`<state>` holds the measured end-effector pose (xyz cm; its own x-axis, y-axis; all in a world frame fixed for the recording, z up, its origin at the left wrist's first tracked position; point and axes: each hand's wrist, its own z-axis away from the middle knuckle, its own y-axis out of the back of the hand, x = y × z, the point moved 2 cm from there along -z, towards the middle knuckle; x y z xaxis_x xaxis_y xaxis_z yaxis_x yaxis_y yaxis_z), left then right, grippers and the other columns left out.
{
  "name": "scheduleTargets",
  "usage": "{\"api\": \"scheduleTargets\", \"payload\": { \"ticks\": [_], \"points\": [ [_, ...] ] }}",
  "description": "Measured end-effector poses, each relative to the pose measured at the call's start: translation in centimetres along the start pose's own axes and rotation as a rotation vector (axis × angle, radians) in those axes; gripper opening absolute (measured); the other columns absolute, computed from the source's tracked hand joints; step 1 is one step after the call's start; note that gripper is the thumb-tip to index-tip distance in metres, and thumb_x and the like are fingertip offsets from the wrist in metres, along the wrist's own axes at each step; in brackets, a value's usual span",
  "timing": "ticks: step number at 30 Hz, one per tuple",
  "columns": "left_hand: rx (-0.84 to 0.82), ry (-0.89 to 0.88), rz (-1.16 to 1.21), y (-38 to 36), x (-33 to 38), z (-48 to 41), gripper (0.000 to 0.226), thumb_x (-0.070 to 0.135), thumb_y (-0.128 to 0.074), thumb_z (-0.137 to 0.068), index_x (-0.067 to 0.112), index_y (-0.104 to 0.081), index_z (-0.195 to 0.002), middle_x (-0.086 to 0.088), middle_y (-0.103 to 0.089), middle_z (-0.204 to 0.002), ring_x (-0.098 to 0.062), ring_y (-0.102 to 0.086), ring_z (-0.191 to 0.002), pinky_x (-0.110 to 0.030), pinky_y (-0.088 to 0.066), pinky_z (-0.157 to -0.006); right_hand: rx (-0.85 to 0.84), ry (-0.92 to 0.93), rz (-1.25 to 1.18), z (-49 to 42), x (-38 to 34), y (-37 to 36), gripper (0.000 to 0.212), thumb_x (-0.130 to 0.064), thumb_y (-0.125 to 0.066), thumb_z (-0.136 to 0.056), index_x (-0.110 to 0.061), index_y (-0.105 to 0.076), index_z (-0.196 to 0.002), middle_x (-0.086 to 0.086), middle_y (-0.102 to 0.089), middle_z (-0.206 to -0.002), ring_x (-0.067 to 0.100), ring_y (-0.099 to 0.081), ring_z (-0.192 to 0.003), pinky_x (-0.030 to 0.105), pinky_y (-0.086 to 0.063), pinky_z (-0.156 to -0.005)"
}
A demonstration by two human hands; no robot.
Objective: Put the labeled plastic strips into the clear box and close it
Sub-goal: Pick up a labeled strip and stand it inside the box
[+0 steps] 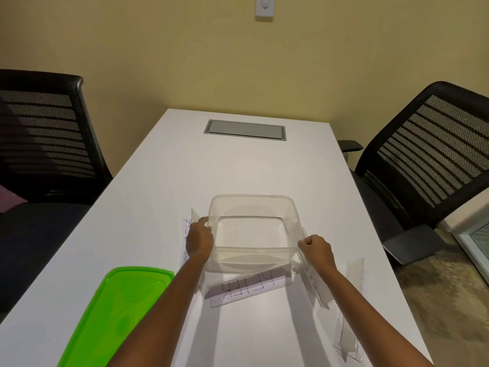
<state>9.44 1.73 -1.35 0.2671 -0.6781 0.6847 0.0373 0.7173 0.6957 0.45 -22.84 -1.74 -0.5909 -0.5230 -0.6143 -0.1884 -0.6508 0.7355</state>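
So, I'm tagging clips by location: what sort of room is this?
Probably an office meeting room: a long white table with a built-in cable hatch, and black mesh office chairs on either side.

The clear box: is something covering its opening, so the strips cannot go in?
No. The clear box is open and looks empty; the green lid lies on the table to its left, apart from it.

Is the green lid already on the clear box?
No, the green lid lies flat on the table to the left, apart from the clear box, which stands open and empty.
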Motion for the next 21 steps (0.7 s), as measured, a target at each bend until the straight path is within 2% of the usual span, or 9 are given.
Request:
{"api": "scheduleTargets", "payload": {
  "ticks": [4,6,8,12,14,16,18,21],
  "points": [
    [0.007,-0.006,0.020,-0.1,-0.1,0.1,0.035,0.005,-0.041,-0.097,0.010,-0.054,-0.129,-0.021,-0.059,-0.126,-0.036,-0.057,-0.113,-0.039,-0.047,-0.093,-0.003,0.000,-0.020,0.6,0.4,-0.1,0.050,-0.011,-0.050,-0.089,-0.018,-0.021,-0.048,-0.002,-0.025,-0.049,0.014,-0.023,-0.046,0.027,-0.020,-0.047],
    [-0.008,-0.003,0.036,0.0,-0.2,0.3,0.035,0.006,-0.042,-0.097,0.010,-0.054,-0.130,-0.022,-0.060,-0.125,-0.037,-0.057,-0.114,-0.040,-0.047,-0.094,-0.013,-0.006,-0.049,0.7,0.7,-0.2,0.051,-0.013,-0.050,-0.090,-0.018,-0.022,-0.048,0.005,-0.034,-0.053,0.018,-0.031,-0.052,0.028,-0.025,-0.052],
    [-0.037,0.001,0.054,0.1,-0.4,0.4,0.035,0.009,-0.042,-0.098,0.010,-0.053,-0.131,-0.024,-0.061,-0.125,-0.039,-0.056,-0.116,-0.041,-0.046,-0.096,-0.022,-0.032,-0.123,0.7,0.9,-0.1,0.049,-0.017,-0.050,-0.092,-0.017,-0.026,-0.049,0.012,-0.045,-0.068,0.020,-0.042,-0.065,0.028,-0.031,-0.063],
    [-0.097,0.020,0.081,0.3,-0.8,1.0,0.039,0.011,-0.042,-0.098,0.005,-0.046,-0.136,-0.025,-0.056,-0.133,-0.039,-0.051,-0.124,-0.040,-0.041,-0.103,-0.029,-0.068,-0.233,1.2,1.1,-0.4,0.039,-0.020,-0.049,-0.093,-0.013,-0.039,-0.056,0.016,-0.050,-0.077,0.023,-0.046,-0.072,0.031,-0.038,-0.069],
    [-0.108,0.030,0.087,0.3,-1.0,1.6,0.041,0.014,-0.041,-0.098,0.003,-0.043,-0.138,-0.025,-0.054,-0.135,-0.039,-0.048,-0.126,-0.040,-0.039,-0.104,-0.013,-0.082,-0.278,1.8,1.1,-0.6,0.029,-0.022,-0.046,-0.095,-0.005,-0.055,-0.074,0.021,-0.061,-0.087,0.029,-0.056,-0.081,0.037,-0.046,-0.080],
    [-0.094,0.017,0.085,0.2,-1.1,2.5,0.043,0.017,-0.039,-0.099,0.000,-0.040,-0.138,-0.027,-0.052,-0.136,-0.039,-0.048,-0.127,-0.041,-0.039,-0.104,0.027,-0.111,-0.328,2.4,1.2,-1.3,0.031,-0.026,-0.041,-0.098,0.000,-0.059,-0.099,0.023,-0.066,-0.104,0.035,-0.062,-0.098,0.040,-0.047,-0.090],
    [-0.055,0.003,0.077,0.0,-1.3,3.6,0.043,0.018,-0.037,-0.100,-0.002,-0.039,-0.137,-0.028,-0.050,-0.135,-0.040,-0.048,-0.125,-0.043,-0.040,-0.102,0.068,-0.159,-0.401,3.2,1.6,-2.2,0.036,-0.027,-0.037,-0.099,0.001,-0.054,-0.113,0.023,-0.064,-0.110,0.039,-0.061,-0.104,0.042,-0.048,-0.089],
    [-0.006,0.037,0.045,-0.5,-1.8,5.5,0.045,0.017,-0.037,-0.100,0.001,-0.032,-0.142,-0.024,-0.043,-0.142,-0.039,-0.044,-0.129,-0.047,-0.040,-0.103,0.071,-0.241,-0.482,4.1,2.4,-4.2,0.033,-0.021,-0.033,-0.099,0.002,-0.048,-0.117,0.019,-0.058,-0.098,0.039,-0.062,-0.098,0.046,-0.052,-0.081]
  ]
}}
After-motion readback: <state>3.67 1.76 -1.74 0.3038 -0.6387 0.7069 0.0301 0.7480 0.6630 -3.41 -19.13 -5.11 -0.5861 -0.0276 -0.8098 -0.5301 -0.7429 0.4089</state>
